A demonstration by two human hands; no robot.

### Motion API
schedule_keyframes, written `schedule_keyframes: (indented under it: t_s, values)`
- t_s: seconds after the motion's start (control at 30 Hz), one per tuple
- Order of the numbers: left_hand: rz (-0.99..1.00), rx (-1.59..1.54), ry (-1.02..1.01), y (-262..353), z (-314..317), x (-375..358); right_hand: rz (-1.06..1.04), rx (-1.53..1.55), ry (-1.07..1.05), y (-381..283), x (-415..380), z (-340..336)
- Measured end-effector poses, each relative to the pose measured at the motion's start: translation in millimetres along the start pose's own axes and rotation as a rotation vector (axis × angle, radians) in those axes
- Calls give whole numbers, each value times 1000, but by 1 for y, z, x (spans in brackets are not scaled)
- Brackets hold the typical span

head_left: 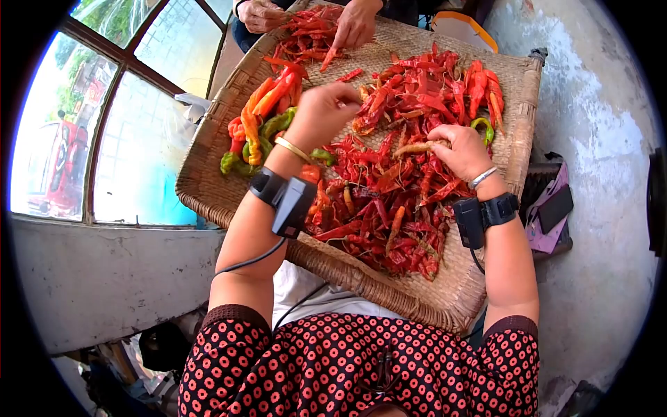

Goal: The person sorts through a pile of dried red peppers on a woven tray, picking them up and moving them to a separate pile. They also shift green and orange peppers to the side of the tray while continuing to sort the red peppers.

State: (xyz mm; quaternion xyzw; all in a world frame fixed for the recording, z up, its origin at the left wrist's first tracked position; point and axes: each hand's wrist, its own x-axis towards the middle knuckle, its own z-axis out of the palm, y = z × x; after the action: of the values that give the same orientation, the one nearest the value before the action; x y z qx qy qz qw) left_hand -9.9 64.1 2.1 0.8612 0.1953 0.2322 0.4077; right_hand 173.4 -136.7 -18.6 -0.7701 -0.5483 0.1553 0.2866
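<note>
My right hand (462,151) pinches a brownish-orange dried chili pepper (415,148) above the wide heap of dried red chilies (389,181). My left hand (325,115) hovers over the upper part of the woven tray (511,125), its fingers curled together. Whatever those fingers may hold is hidden. A single red chili (351,74) lies just beyond them. Left of my left wrist, fresh orange peppers (267,101) and green peppers (278,123) are piled together. One green chili (483,129) curls beside my right hand.
Across the tray, another person's hands (356,24) work at a smaller pile of red chilies (313,31). Windows (104,118) stand on the left, with a low wall (118,278) below. At right are a peeling wall (590,139) and a pink-purple bag (549,208).
</note>
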Motion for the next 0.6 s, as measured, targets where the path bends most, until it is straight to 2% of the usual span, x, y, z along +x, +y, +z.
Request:
schedule_keyframes:
  t_s: [0.03,0.07,0.1,0.17,0.23,0.3,0.37,0.4,0.5,0.53,0.6]
  values:
    - [-30,-24,143,-5,-4,3,0,0,0,1,0,0]
    - [-3,110,297,-9,-7,4,8,-18,101,2,0,0]
    - [-2,111,297,-7,-6,3,15,-36,201,4,0,0]
    - [131,630,516,-2,-2,-2,18,-59,246,5,0,1]
    - [147,423,78,-3,3,-7,-181,-276,424,-1,-1,-1]
    - [112,516,-373,4,14,-11,-223,-296,413,-8,-3,-3]
    - [145,563,-486,3,29,-19,-228,-52,-65,-11,-6,-4]
    - [145,623,-488,-1,35,-22,-189,-72,-221,-10,-9,-2]
    - [178,628,-510,-9,40,-24,-234,-225,-341,-13,-13,1]
    - [179,628,-512,-6,39,-23,-190,-254,-394,-18,-14,0]
    - [130,681,-543,1,37,-22,-211,-291,-381,-18,-20,0]
